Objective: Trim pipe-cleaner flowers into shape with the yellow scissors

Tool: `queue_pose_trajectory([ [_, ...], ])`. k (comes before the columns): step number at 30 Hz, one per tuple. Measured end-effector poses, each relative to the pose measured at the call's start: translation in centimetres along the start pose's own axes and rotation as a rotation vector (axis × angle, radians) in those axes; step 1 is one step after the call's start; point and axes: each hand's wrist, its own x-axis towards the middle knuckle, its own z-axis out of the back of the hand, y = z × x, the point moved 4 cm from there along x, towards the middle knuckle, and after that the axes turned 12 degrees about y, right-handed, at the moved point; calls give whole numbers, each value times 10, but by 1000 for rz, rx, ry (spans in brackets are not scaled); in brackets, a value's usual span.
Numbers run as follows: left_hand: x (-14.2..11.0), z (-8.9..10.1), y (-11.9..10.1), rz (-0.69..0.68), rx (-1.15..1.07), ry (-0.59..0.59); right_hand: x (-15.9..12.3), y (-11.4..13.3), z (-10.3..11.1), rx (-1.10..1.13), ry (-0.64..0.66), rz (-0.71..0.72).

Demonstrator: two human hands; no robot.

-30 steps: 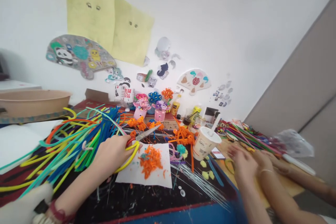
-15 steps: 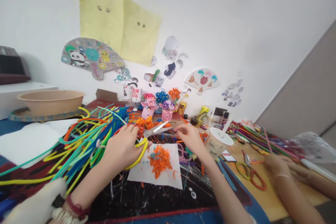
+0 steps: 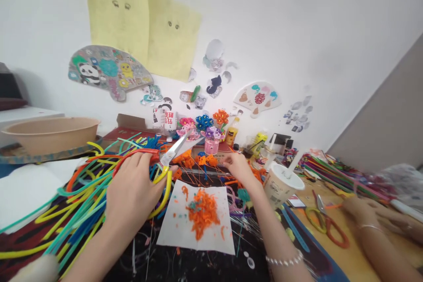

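Observation:
My left hand (image 3: pixel 134 189) is closed round the handles of a pair of scissors (image 3: pixel 169 156) with yellow and red handles. The parted blades point up and to the right. My right hand (image 3: pixel 239 168) is at the back of the dark work mat, thumb and fingertips pinched together; what they hold, if anything, I cannot make out. Orange pipe-cleaner flowers (image 3: pixel 187 159) lie between the hands. A white paper sheet (image 3: pixel 167 233) in front of them bears a heap of orange fuzzy clippings (image 3: pixel 203 216) with some teal bits.
Bundled pipe cleaners (image 3: pixel 99 194) crowd the left, near a beige basin (image 3: pixel 49 134). A paper cup (image 3: pixel 280 185) stands right of my arm. Another person's hands (image 3: pixel 370 218) rest at far right, beside other scissors (image 3: pixel 324 220). Small flower pots (image 3: pixel 211 144) stand behind.
The scissors in my left hand have swung away from my right hand, and their blades now tilt more upward. My left hand has moved left; the whole view has also shifted slightly.

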Motion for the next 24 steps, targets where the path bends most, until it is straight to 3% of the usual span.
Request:
queue_pose_trajectory([
  [5, 3, -1, 5, 115, -144, 165, -18, 13, 8, 40, 125, 96],
  [10, 5, -8, 6, 128, -205, 254, -56, 77, -12, 35, 256, 246],
  [12, 6, -9, 6, 106, -197, 258, -77, 106, -22, -50, 303, 400],
  [14, 6, -9, 7, 103, -174, 260, -93, 116, -26, -161, 304, 418],
  [16, 6, -9, 7, 122, -157, 269, -99, 103, -21, -215, 249, 273],
  [18, 6, -9, 6, 123, -158, 282, -98, 73, -7, -228, 150, 62],
  [22, 5, -8, 0, 84, -153, 317, -95, 13, 23, -234, 14, -136],
  [24, 5, -8, -1, 81, -144, 327, -95, -4, 27, -211, 19, -177],
])
